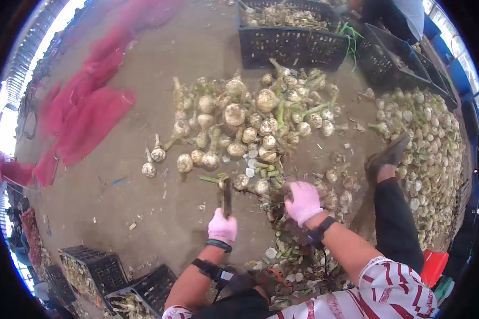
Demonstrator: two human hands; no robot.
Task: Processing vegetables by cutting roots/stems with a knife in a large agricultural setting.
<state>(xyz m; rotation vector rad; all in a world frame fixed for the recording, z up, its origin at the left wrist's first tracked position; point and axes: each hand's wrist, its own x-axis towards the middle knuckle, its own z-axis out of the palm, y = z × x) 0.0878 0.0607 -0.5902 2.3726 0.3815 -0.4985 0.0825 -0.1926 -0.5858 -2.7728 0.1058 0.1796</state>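
Note:
My left hand (222, 228), in a pink glove, grips a knife with a broad dark blade (227, 195) that points away from me. The blade's tip is close to a garlic bulb with a green stalk (210, 179). In a matching glove, my right hand (303, 202) is low over cut stalk pieces, beside a few dirty garlic bulbs (331, 199). Its fingertips are blurred and partly hidden, so whether it holds anything is unclear. Beyond both hands spreads a heap of garlic bulbs (234, 115), many with long stalks. Short green stalk cuttings (272, 174) lie between the hands and the heap.
Black plastic crates (291, 48) stand at the far side, with another person (399, 16) behind. A large pile of trimmed garlic (431, 159) lies right, past my shoe (387, 157). Pink netting (92, 119) lies left; more crates (92, 265) stand lower left.

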